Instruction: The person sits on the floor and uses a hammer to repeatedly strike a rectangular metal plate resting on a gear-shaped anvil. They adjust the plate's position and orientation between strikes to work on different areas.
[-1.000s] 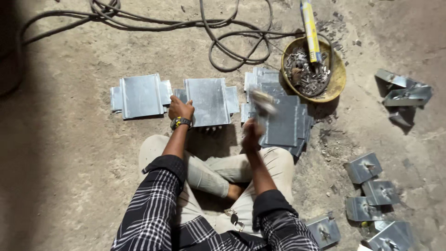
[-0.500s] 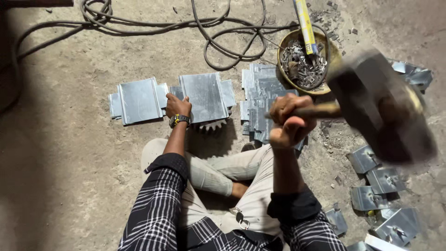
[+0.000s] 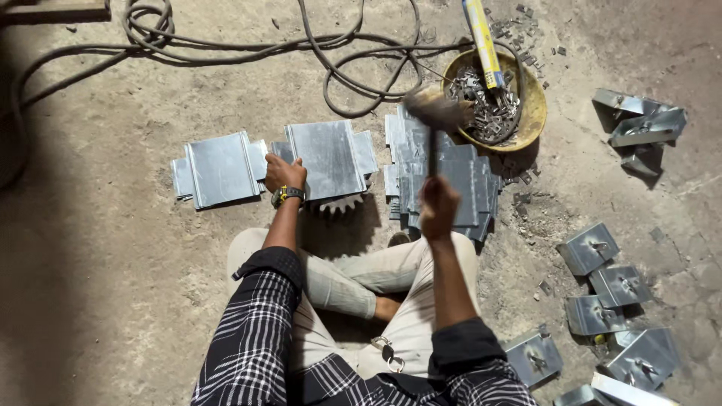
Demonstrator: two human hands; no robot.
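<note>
I sit cross-legged on the ground. My left hand [image 3: 284,173] presses on the left edge of a folded metal sheet piece [image 3: 331,158] that rests on a toothed gear wheel [image 3: 340,203]. My right hand [image 3: 438,207] grips the handle of a hammer [image 3: 435,113], whose blurred head is out in front above a stack of metal sheet pieces [image 3: 444,177]. A watch is on my left wrist.
Another pile of sheet pieces [image 3: 219,169] lies to the left. A yellow bowl [image 3: 531,113] holds small metal bits and a tube. Folded metal brackets [image 3: 590,248] lie at the right and more brackets [image 3: 639,124] at the far right. Cables [image 3: 226,45] curl across the ground ahead.
The hammer was raised close to the camera half a second ago; it has now swung down and forward. My left hand has stayed on the sheet piece.
</note>
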